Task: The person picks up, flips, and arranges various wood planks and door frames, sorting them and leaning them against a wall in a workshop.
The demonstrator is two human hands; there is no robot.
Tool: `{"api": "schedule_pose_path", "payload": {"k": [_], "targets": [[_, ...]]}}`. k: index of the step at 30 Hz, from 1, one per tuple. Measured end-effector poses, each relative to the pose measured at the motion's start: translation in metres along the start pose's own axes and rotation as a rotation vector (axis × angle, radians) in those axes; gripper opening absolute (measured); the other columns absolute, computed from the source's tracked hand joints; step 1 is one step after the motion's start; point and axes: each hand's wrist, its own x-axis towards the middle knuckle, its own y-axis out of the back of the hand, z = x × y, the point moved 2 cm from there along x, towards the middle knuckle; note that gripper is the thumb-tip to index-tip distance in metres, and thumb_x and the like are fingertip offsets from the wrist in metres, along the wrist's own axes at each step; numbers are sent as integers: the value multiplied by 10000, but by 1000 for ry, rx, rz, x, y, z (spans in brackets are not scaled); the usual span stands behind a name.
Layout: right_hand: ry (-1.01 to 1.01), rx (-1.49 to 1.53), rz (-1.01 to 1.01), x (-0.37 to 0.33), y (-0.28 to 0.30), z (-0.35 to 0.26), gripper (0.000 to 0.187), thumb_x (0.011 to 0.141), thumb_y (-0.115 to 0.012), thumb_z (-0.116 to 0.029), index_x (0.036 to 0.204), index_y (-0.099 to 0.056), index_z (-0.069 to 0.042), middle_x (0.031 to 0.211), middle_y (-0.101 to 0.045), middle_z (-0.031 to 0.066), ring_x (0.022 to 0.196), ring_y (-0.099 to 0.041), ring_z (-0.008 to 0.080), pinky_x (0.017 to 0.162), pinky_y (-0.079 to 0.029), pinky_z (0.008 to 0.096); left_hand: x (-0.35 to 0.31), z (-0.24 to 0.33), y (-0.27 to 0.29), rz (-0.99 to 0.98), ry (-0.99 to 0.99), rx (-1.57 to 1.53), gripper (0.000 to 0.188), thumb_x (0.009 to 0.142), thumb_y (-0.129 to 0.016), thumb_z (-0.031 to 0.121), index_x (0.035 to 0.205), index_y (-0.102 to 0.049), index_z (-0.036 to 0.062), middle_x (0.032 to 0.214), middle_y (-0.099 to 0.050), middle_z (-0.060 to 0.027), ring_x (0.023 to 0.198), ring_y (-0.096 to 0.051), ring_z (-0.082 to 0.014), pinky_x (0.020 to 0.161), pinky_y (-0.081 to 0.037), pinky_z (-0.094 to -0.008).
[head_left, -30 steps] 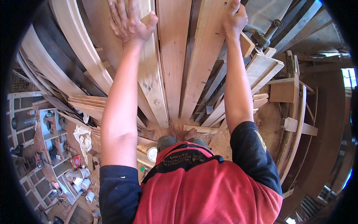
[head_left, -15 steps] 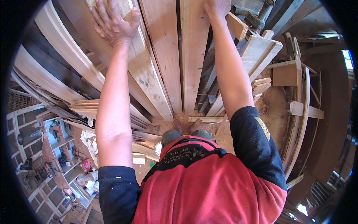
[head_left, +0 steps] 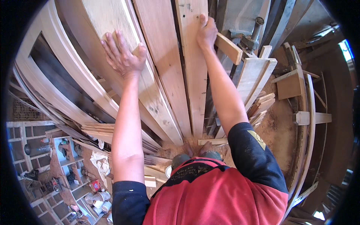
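Note:
My left hand [head_left: 125,54] lies flat with spread fingers on a pale wide plank [head_left: 108,17] that leans upright before me. To its right stands a reddish-brown plank [head_left: 159,48]. Further right is a light brown plank [head_left: 195,71] with small dark holes near its upper part. My right hand [head_left: 207,33] grips this plank's right edge, thumb on the face and the other fingers bent at the edge, partly hidden. A short board end [head_left: 229,48] juts out just beside the right hand.
A metal clamp or vise [head_left: 251,39] sits right of the planks, above a pale board [head_left: 257,77]. Curved frames [head_left: 71,48] lean at the left. A shelf [head_left: 75,176] with cans and tools stands lower left. Sawdust covers the floor [head_left: 279,123] at right.
Both hands and the planks sit lower in the picture. My right hand, earlier cut off at the top edge, now shows whole on the plank's edge. The left hand stays flat on the pale plank.

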Motion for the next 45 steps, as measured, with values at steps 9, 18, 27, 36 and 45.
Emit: {"api": "schedule_pose_path", "payload": {"k": [9, 18, 27, 36, 45], "targets": [[372, -67, 32, -62, 24, -93, 666, 896, -710, -341, 1385, -489, 51, 1365, -484, 306, 1280, -481, 439, 1046, -423, 504, -3, -9, 8, -49, 9, 67, 851, 878, -516, 625, 1539, -379, 109, 1605, -301, -196, 1474, -257, -467, 1124, -298, -607], [-19, -30, -223, -44, -38, -131, 1338, 646, -876, -461, 1568, -30, 11, 1505, -345, 320, 1351, -419, 459, 1100, -386, 544, 12, 13, 8, -19, -9, 65, 804, 869, -542, 593, 1506, -426, 118, 1578, -352, -187, 1457, -318, -417, 1136, -308, -590], [-110, 104, -182, -48, -42, -111, 1197, 526, -848, -236, 1474, -195, 93, 1469, -327, 334, 1354, -368, 502, 1092, -333, 657, 9, 30, 2, 159, -298, -63, 756, 929, -592, 591, 1393, -509, 1, 1402, -492, -271, 1321, -455, -462, 1111, -355, -612], [-133, 98, -148, -54, -3, -113, 1274, 451, -893, -267, 1483, -217, 51, 1350, -432, 283, 1234, -475, 457, 1002, -425, 559, -1, 8, -3, 113, -183, 25, 798, 908, -580, 631, 1485, -457, 94, 1498, -437, -226, 1397, -391, -444, 1138, -339, -602], [119, 300, -83, -87, 102, -116, 820, 697, -803, -527, 1170, -468, 52, 1062, -592, 287, 1013, -587, 450, 859, -467, 520, -12, -17, -15, -50, -112, 169, 871, 894, -564, 679, 1546, -354, 141, 1576, -348, -181, 1463, -291, -422, 1144, -319, -601]]}}
